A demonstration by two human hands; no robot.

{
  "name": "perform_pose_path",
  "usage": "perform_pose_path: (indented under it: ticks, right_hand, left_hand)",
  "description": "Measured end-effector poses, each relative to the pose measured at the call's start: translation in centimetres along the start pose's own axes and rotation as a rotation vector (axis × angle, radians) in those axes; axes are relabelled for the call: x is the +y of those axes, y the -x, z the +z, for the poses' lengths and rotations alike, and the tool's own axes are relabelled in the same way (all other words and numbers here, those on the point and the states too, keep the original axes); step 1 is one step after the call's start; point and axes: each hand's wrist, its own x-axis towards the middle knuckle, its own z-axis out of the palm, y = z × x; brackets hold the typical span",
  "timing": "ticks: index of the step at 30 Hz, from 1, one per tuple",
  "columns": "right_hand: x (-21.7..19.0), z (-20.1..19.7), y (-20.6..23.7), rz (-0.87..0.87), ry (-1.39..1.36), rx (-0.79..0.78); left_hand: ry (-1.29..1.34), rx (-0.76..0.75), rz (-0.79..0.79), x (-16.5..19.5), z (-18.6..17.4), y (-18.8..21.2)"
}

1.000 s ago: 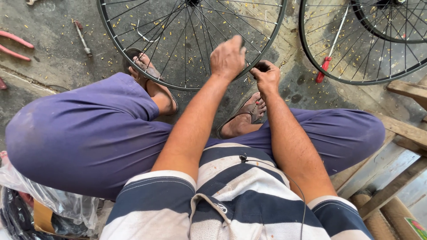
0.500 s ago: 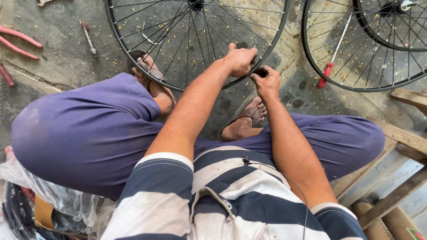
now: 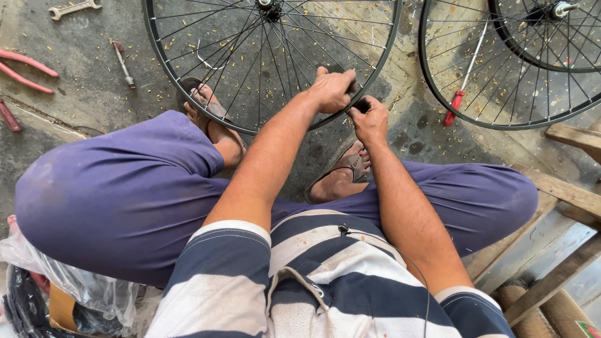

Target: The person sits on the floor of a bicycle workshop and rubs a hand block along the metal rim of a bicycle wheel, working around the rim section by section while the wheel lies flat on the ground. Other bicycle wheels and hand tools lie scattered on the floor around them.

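A seated person in purple trousers and a navy-and-white striped shirt works at the near rim of a black spoked bicycle wheel (image 3: 269, 56) lying flat on the stained concrete floor (image 3: 81, 94), just beyond the sandalled feet. The left hand (image 3: 332, 89) is curled shut over the rim's edge, fingers wrapped down around it. The right hand (image 3: 370, 119) sits touching it on the right, pinched closed on a small dark piece at the rim (too small to tell what).

The wheel looks light yet stiff around its hoop, while the thin wire spokes would bend if leaned on; the rim is the sound place to grip, as both hands do.

To the right of the wheel lies a second black spoked wheel (image 3: 476, 119), with a red-handled screwdriver (image 3: 460, 94) under its spokes. To the wheel's left rest a short screwdriver (image 3: 123, 62), a silver spanner (image 3: 74, 9) and red-handled pliers (image 3: 28, 69).

Compared with a second ago, the left hand has come off the spokes, where it lay spread, and closed on the rim beside the right; the wheel itself has scarcely shifted.
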Motion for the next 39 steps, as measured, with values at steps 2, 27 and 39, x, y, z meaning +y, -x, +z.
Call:
perform_pose_path:
  ticks: [2,27,39]
  right_hand:
    - [-0.2,0.0,0.1,-0.013,-0.002,-0.008]
    - [-0.3,0.1,-0.4,-0.049,0.084,-0.032]
    - [-0.8,-0.2,-0.3,-0.014,0.085,-0.049]
  left_hand:
    - [-0.045,0.007,-0.003,0.2,0.2,0.0]
    - [-0.195,-0.063,-0.008,-0.7,-0.1,-0.6]
    - [-0.014,-0.012,0.023,0.0,-0.8,0.0]
